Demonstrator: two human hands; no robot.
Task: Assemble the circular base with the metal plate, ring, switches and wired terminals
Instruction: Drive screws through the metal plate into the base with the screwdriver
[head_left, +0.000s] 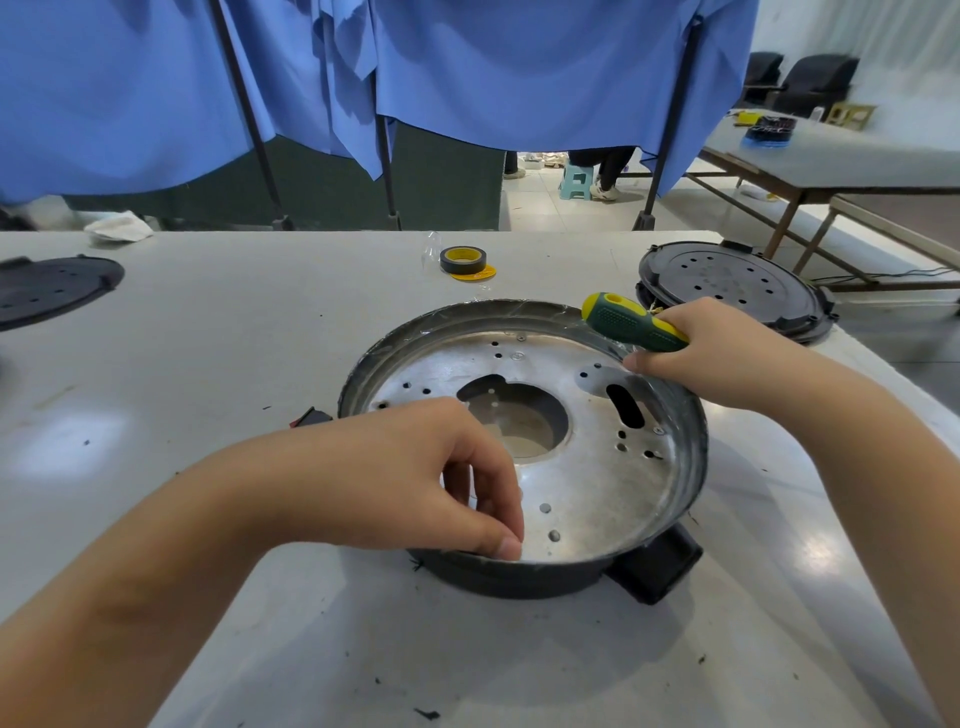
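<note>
A black circular base (550, 579) stands at the middle of the white table, with a silver metal plate (597, 483) full of holes lying inside it. My left hand (415, 478) rests over the plate's near left rim, its fingers curled with thumb and fingertips close together; whether they pinch something small I cannot tell. My right hand (727, 353) sits at the far right rim and grips a green and yellow screwdriver (631, 322), whose handle points up and left. A black tab (652, 569) sticks out of the base at the near right.
A roll of black tape on a yellow disc (465, 261) lies beyond the base. A black round lid (732, 288) sits at the far right table edge, another dark disc (49, 288) at the far left. Blue curtains hang behind the table.
</note>
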